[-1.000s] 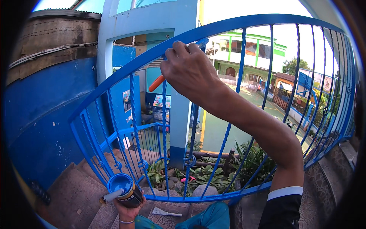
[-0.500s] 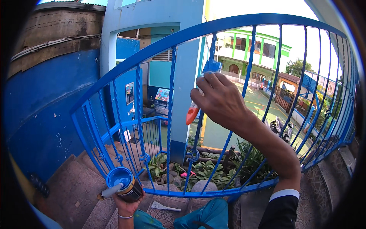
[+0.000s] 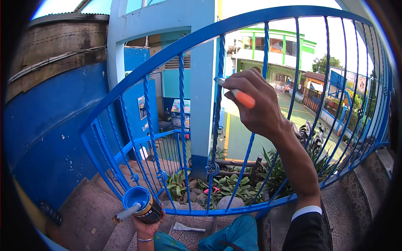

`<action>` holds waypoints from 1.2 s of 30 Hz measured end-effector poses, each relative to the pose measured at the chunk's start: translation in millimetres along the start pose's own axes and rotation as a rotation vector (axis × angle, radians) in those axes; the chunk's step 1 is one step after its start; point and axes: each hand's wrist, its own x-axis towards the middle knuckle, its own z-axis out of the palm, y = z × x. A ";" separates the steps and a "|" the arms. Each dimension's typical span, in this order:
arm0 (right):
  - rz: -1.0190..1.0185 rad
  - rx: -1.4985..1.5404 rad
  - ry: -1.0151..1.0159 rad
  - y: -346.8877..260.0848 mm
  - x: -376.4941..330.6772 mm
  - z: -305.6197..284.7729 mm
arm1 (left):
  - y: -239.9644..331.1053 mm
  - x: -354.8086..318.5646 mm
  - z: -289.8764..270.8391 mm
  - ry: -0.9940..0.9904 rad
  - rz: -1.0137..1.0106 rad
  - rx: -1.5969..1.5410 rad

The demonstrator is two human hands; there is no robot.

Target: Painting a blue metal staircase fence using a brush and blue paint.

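There was the right hand, fingers curled tight around a brush, orange handle jutting nearward beneath them, tip reaching left and far, right up at a twisted blue bar; contact, hard to tell! Near left, the left hand gripped a paint can, a pale stick leaning from its mouth.
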 end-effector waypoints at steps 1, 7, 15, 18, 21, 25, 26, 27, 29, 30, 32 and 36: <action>0.006 -0.001 0.012 1.0 0.2 -1.1 | 0.8 0.6 -2.1 -0.002 0.003 0.012; 0.818 0.466 0.758 26.7 26.1 -9.8 | -5.5 3.6 0.4 -0.011 -0.028 0.036; 0.728 0.623 0.917 9.8 25.8 38.0 | -0.1 7.1 -5.6 -0.014 -0.013 0.108; 0.642 0.677 0.862 -8.6 -5.4 42.2 | 5.8 4.0 -5.2 0.098 -0.022 0.036; 0.531 0.658 0.906 0.9 -9.5 37.7 | 6.8 6.3 -8.3 0.084 -0.034 0.048; 0.398 0.518 0.862 23.5 16.9 38.8 | 3.6 9.9 -9.4 0.072 -0.039 0.052; 0.302 0.355 0.801 25.3 16.8 35.9 | 2.1 11.2 -9.1 0.071 -0.030 0.061; 0.207 0.210 0.740 25.9 16.6 36.8 | 1.4 9.4 -8.0 0.073 -0.006 0.067; 0.172 0.167 0.640 16.3 1.7 38.6 | 0.3 5.5 -3.7 0.059 0.006 0.057; 0.134 0.112 0.544 13.6 -4.4 38.3 | 0.6 4.4 -2.0 0.038 0.008 0.052; 0.181 0.218 0.604 16.8 -9.6 37.3 | 3.2 3.8 -5.3 0.046 0.008 0.069; 0.255 0.318 0.783 32.9 11.4 29.2 | 2.1 8.0 -6.0 0.078 -0.037 0.063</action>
